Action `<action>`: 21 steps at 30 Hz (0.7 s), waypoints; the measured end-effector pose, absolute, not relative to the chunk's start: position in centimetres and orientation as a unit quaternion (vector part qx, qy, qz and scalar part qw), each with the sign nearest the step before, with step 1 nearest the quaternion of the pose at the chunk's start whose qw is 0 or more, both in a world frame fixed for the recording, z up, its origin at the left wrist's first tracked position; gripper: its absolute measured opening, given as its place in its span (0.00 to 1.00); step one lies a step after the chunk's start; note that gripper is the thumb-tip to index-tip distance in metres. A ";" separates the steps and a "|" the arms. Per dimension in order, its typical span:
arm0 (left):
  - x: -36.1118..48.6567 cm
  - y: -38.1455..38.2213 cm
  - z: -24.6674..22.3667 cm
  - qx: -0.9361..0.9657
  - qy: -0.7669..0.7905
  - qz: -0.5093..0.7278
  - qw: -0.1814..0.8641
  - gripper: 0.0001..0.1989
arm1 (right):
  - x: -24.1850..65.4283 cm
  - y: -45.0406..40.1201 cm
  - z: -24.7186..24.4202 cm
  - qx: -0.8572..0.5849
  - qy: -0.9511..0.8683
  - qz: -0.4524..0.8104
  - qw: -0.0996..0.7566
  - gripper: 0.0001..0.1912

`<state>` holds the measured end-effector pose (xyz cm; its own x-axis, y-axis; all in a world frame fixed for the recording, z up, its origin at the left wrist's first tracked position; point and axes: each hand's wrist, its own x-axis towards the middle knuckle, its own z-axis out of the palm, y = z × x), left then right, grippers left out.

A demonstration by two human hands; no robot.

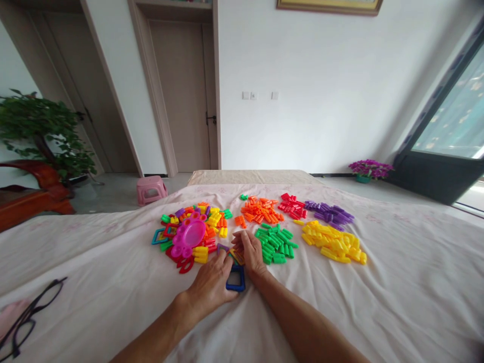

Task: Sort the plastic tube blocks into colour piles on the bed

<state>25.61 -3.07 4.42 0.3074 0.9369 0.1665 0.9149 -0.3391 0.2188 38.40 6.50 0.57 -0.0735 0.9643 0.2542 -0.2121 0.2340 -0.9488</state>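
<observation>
- Frames, square, three, by the hands: blue frame [236, 288] nearest us, yellow frame [236, 256] just beyond, purple frame [222, 246] at the far left.
- Left hand [212, 278]: fingers closed on the blue frame's left side.
- Right hand [251, 254]: fingers half curled beside the yellow frame; whether they grip it we cannot tell.
- Handling, blue frame: we judge it light, stiff plastic, smooth, a little slippery, not easily broken. Best hold, to our mind: one side bar, thumb against fingers, using the open middle.
- Handling, other two: we expect the same; a corner would give a poorer grip.
- Single-colour piles, beyond and right: green pile [275, 243], orange pile [261, 209], red pile [292, 205], purple pile [333, 215], yellow pile [335, 241]. Small, apparently light pieces, liable to slide.
- Mixed pile [214, 218], left: pink piece [192, 232] on top, probably rigid, best lifted by its rim.
- Cloth [363, 302], pale, creased, soft: beneath everything listed.
- Writing: no brand or label we can read.
</observation>
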 end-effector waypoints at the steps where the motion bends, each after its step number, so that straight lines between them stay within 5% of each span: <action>1: 25.7 -3.1 4.5 0.807 0.576 0.128 0.036 0.21 | 38.4 6.5 0.6 -0.356 -0.526 0.508 0.582 0.25; 10: 25.8 -2.7 5.6 0.810 0.578 0.080 0.053 0.25 | 38.6 6.5 1.1 -0.360 -0.504 0.518 0.590 0.24; 21: 23.7 -4.1 6.0 0.851 0.521 0.048 0.046 0.18 | 38.5 6.7 0.9 -0.372 -0.485 0.515 0.601 0.24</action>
